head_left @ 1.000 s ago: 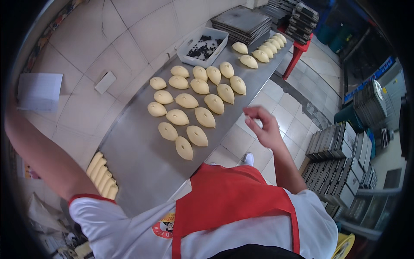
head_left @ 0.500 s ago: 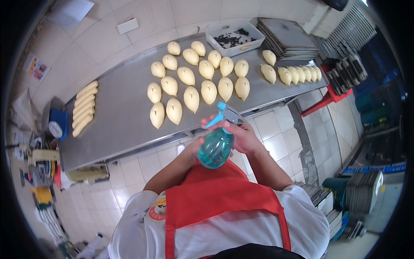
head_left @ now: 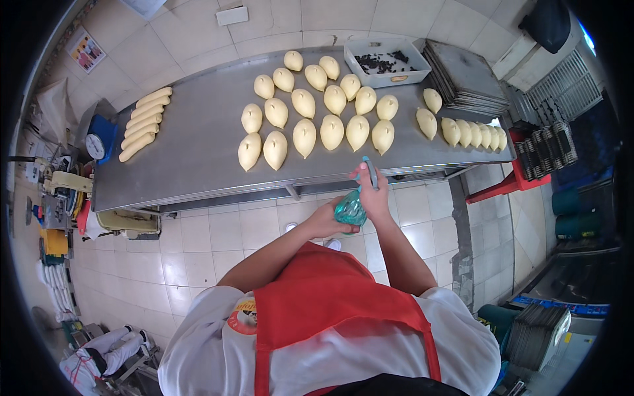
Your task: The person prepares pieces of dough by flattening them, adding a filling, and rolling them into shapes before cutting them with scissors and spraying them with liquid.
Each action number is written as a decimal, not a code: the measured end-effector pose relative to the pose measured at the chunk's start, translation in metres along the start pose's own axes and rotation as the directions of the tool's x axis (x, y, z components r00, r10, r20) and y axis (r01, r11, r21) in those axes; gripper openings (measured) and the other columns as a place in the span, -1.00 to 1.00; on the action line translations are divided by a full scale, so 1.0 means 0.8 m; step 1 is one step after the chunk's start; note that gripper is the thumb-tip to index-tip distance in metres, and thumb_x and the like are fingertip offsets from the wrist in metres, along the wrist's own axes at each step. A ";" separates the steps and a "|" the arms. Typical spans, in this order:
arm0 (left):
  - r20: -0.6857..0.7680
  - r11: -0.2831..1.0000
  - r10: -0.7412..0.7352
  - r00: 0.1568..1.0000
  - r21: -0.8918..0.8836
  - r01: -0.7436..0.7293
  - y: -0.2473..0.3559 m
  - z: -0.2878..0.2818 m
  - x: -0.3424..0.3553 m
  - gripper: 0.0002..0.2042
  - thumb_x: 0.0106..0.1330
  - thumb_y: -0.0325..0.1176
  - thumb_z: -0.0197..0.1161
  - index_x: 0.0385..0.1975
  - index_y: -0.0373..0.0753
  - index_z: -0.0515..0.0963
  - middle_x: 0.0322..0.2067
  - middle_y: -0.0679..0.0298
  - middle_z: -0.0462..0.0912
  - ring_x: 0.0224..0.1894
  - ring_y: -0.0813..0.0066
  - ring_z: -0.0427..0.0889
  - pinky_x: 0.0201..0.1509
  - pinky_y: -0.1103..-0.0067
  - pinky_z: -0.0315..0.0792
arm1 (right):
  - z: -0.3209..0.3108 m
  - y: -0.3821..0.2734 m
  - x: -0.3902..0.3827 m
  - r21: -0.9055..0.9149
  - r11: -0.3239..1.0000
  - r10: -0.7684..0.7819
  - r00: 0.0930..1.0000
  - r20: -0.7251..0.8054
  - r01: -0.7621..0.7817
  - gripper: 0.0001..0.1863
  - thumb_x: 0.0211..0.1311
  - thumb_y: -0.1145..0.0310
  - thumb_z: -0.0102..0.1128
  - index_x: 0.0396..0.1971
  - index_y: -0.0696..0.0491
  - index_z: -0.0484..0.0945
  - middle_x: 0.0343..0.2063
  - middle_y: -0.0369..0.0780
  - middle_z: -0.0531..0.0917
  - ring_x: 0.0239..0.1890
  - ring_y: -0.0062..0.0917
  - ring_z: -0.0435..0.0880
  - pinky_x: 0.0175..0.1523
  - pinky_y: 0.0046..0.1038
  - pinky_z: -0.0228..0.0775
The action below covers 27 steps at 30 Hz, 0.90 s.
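Note:
Both of my hands are on a green, see-through spray bottle [head_left: 350, 210] just in front of the table's near edge. My right hand [head_left: 375, 193] is closed round its neck and the light-blue trigger head. Lower down, my left hand [head_left: 323, 221] cups the side of the bottle. Beyond the bottle, several pale, pointed dough pieces [head_left: 332, 132] with a slit or small mark on top lie in loose rows on the steel table [head_left: 198, 152]. Smooth dough rolls [head_left: 146, 125] lie side by side at the left.
A white plastic bin [head_left: 376, 78] with dark bits stands at the back, beside stacked flat trays [head_left: 462, 79]. More dough pieces [head_left: 475, 134] sit in a row at the right end. A dial scale [head_left: 97, 146] is at the left; a red stool [head_left: 492, 191] stands right.
The spray bottle has moved forward and slightly right, away from my apron. Both hands keep hold of it. The view has shifted, showing a person at the lower left.

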<state>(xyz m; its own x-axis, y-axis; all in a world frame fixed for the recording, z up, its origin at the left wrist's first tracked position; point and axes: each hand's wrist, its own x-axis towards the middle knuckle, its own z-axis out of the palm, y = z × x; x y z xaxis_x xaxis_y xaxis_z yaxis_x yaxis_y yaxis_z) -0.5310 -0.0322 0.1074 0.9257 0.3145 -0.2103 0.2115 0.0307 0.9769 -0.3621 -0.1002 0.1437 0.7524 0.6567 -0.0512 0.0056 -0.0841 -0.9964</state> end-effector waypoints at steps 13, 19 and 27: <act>-0.380 0.878 -0.395 0.836 0.111 0.466 -0.141 -0.166 -0.194 -0.46 0.40 -0.12 0.44 0.23 -0.41 0.58 0.06 -0.06 0.76 0.10 0.15 0.78 0.16 0.36 0.64 | 0.111 0.037 0.111 -0.047 0.992 0.115 0.993 0.040 -0.113 -0.63 0.52 0.09 0.29 -0.19 0.16 0.68 -0.43 -0.25 0.73 -0.39 -0.54 0.68 -0.21 -0.42 0.51; -0.537 0.848 -0.441 0.719 0.015 0.530 -0.177 -0.228 -0.259 -0.51 0.42 -0.14 0.42 0.18 -0.39 0.63 -0.02 -0.02 0.80 0.02 0.16 0.80 0.10 0.36 0.65 | 0.234 -0.007 0.199 0.009 0.999 0.040 0.999 0.005 -0.040 -0.65 0.51 0.14 0.30 -0.15 0.19 0.68 -0.44 -0.20 0.74 -0.45 -0.54 0.70 -0.24 -0.42 0.53; -0.548 0.828 -0.486 0.681 -0.040 0.559 -0.233 -0.238 -0.288 -0.51 0.41 -0.12 0.41 0.14 -0.41 0.66 -0.06 0.00 0.80 -0.03 0.25 0.76 0.10 0.37 0.59 | 0.312 -0.050 0.273 0.163 0.971 0.145 0.972 0.184 -0.176 -0.69 0.51 0.17 0.32 -0.17 0.17 0.64 -0.44 -0.22 0.70 -0.45 -0.54 0.66 -0.31 -0.44 0.53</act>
<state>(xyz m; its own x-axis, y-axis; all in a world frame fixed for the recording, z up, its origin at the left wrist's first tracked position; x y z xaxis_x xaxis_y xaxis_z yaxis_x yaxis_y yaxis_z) -0.8437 0.0703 -0.0187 0.3556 0.7191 -0.5970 0.6804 0.2387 0.6928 -0.3623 0.2336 0.1554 0.6114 0.7639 -0.2067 -0.2343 -0.0748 -0.9693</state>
